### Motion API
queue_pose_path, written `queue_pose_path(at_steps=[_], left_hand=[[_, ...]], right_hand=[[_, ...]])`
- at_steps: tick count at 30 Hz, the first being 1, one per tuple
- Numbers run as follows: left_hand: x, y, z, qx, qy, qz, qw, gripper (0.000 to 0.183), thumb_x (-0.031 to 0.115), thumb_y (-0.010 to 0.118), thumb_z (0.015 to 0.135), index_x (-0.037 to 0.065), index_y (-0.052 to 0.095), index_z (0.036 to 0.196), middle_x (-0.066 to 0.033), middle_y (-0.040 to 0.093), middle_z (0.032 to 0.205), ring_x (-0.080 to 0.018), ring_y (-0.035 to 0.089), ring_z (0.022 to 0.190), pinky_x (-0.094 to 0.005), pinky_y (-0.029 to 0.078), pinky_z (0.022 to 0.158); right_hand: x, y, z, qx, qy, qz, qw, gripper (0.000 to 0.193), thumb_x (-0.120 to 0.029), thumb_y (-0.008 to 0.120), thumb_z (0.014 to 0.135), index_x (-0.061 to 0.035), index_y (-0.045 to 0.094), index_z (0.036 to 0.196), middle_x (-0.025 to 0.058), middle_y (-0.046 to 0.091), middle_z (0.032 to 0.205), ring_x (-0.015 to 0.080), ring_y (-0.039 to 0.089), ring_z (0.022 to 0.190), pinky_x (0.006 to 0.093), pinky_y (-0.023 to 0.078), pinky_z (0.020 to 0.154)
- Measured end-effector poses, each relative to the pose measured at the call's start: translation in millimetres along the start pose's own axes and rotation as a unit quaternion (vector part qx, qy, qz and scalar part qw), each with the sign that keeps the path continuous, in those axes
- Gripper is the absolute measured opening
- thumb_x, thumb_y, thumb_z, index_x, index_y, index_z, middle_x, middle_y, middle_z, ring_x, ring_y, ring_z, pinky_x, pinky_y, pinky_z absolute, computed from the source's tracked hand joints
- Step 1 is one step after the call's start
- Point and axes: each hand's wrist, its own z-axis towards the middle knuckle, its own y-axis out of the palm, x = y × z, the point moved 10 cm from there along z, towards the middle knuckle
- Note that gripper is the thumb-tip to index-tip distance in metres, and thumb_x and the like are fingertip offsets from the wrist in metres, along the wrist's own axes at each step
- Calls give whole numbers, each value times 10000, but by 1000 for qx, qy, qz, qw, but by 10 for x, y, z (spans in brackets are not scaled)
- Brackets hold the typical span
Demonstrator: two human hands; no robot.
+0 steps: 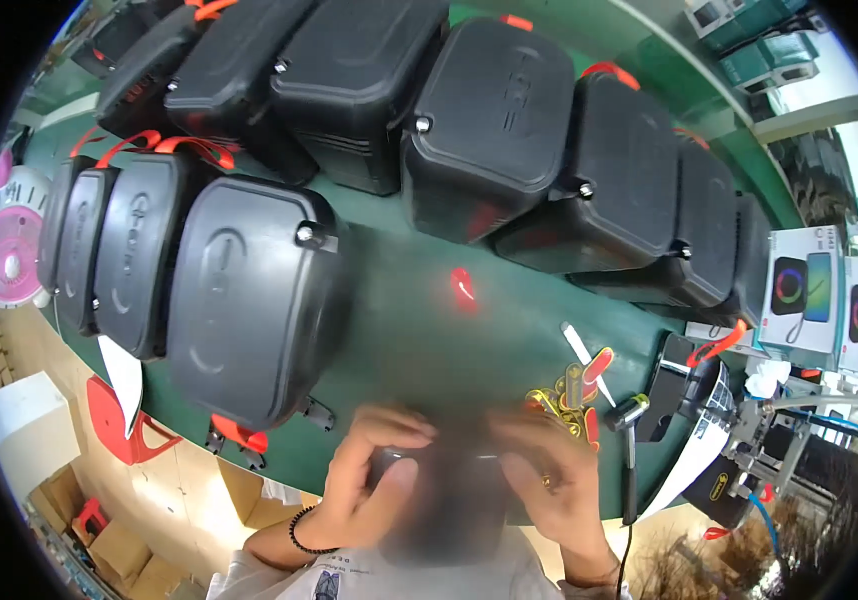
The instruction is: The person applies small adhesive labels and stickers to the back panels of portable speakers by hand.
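At the near edge of the green table, a dark, blurred object (444, 510) lies between my hands. It looks black and box-like, but a smear over the middle of the picture hides its shape. My left hand (374, 480), with a beaded bracelet at the wrist, curls its fingers and thumb about its left side. On the opposite side my right hand (549, 480) bends round it, its fingertips hazy. Just right of that hand lie several red and yellow tags (569, 395). A large black plastic case (249, 300) with rounded corners stands to the left.
More black cases (489, 110) with red straps line the far and left sides of the green table (399, 270). A small red thing (463, 288) lies mid-table. At right are a black-handled tool (630, 450), a black flat device (664, 390) and printed boxes (799, 295).
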Motion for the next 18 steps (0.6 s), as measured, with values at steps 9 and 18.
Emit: queue_pose_path(at_steps=[9,18], left_hand=[[-6,31,-38,-8,25,-9,1000,259,101,441,1042,-27,584,1216,-191,620,1238,-293,573,1166,-403,424,1060],[-5,-99,51,41,10,57,997,143,65,479,1047,-10,574,1123,-144,629,1146,-221,596,1113,-356,437,1028]], right_hand=[[-76,83,-23,100,-107,-64,987,235,-61,784,853,-23,708,1072,128,718,1079,308,643,1024,390,491,922],[-576,-122,-262,216,-238,-260,911,266,-77,798,865,-42,727,1119,104,742,1118,299,665,1020,391,518,930]])
